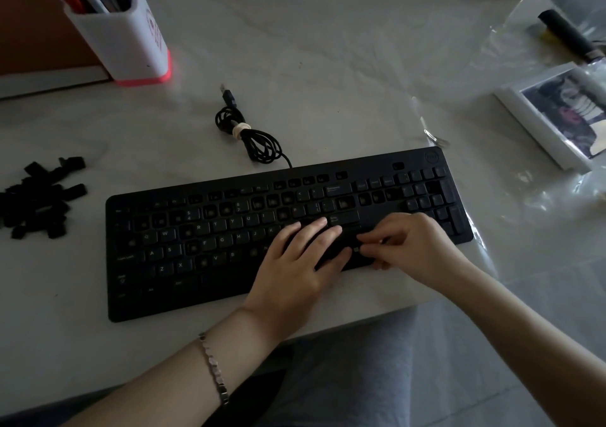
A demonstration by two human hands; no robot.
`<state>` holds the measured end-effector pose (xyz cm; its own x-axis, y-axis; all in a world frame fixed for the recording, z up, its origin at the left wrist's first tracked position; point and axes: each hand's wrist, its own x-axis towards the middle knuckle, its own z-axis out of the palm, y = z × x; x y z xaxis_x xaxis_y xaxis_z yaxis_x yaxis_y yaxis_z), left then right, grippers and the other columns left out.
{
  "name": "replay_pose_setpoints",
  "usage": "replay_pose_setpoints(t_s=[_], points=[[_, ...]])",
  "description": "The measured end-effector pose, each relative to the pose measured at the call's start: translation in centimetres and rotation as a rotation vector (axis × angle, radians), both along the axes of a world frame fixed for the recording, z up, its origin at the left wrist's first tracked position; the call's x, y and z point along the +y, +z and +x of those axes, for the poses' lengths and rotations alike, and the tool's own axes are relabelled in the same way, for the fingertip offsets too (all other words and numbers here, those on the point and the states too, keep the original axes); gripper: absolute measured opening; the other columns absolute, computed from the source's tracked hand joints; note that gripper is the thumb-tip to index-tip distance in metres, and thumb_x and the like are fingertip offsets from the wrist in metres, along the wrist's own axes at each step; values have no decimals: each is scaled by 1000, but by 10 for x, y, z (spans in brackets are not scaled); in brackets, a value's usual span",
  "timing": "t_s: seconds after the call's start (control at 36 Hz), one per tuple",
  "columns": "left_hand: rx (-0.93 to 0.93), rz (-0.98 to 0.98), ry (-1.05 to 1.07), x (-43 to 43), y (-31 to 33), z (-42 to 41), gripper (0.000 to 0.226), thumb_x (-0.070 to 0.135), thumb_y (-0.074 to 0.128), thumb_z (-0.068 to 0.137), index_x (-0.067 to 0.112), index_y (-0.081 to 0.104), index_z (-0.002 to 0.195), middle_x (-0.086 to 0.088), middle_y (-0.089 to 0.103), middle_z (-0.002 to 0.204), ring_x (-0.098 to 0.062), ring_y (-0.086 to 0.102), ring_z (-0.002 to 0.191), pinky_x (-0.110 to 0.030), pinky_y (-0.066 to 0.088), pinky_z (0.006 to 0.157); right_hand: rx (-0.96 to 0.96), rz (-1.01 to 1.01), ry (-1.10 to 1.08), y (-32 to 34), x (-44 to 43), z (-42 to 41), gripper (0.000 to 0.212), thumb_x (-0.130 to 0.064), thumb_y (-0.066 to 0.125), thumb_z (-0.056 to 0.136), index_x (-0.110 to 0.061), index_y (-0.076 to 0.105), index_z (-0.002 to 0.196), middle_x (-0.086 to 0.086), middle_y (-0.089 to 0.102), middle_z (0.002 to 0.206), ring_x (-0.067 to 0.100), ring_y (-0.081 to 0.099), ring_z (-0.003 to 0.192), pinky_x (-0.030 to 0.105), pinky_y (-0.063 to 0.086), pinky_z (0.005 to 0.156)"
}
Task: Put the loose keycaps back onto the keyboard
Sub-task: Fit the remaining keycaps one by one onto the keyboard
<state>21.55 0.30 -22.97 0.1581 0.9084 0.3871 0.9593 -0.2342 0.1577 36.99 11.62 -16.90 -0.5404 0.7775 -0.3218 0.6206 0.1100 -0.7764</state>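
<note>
A black keyboard [196, 246] lies across the white table, with several bare key sockets among its keys. A heap of loose black keycaps [39, 197] sits to its left. My left hand [301, 262] rests flat on the keyboard's lower right rows, fingers straight and pressing down. Just right of it, my right hand [403, 246] has its fingers curled with the tips pressing at a spot on the bottom rows. Whether a keycap is under those fingertips is hidden in the dark.
The keyboard's coiled black cable [249, 137] lies behind it. A white pen holder [128, 36] stands at the back left. A plastic-wrapped white box [557, 118] and a black cylinder [570, 37] lie at the right. The table edge [360, 325] runs close below the keyboard.
</note>
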Motion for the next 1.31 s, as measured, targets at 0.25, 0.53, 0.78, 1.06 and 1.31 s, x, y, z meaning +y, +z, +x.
replay_pose_setpoints(t_s=[0.25,0.53,0.78,1.06,1.31], points=[[18,5,-1,0,-2,-2,36,10,66,81,20,66,115,-8,59,128,-26,45,125,-42,33,103,-69,-101,-133,6,-1,-11,24,-8,77,73,-28,67,64,-5,63,50,0,59,45,7,43,51],[29,-29,-11,-1,1,-2,47,11,71,77,22,61,121,-8,57,131,-27,44,127,-43,32,104,-59,-286,-153,16,2,-12,23,2,72,75,-20,68,68,-2,64,52,9,65,51,13,50,53],[9,-42,-24,-3,2,-3,52,9,65,78,22,51,127,-9,56,133,-27,42,128,-43,32,104,-23,-282,-167,15,-1,-9,19,5,68,78,-14,67,72,-5,60,46,6,62,46,13,49,50],[10,-33,-17,-2,2,-2,56,8,69,75,22,51,126,-8,56,132,-26,41,128,-42,31,105,-110,-214,-128,14,2,-14,15,-1,71,77,-16,71,72,0,65,52,7,64,48,11,47,49],[17,19,-37,0,-3,0,41,11,55,84,20,54,124,-6,58,131,-25,44,126,-43,31,104,-137,-138,-121,12,-1,-15,24,-3,72,77,-23,67,65,0,65,57,9,67,52,14,51,53]])
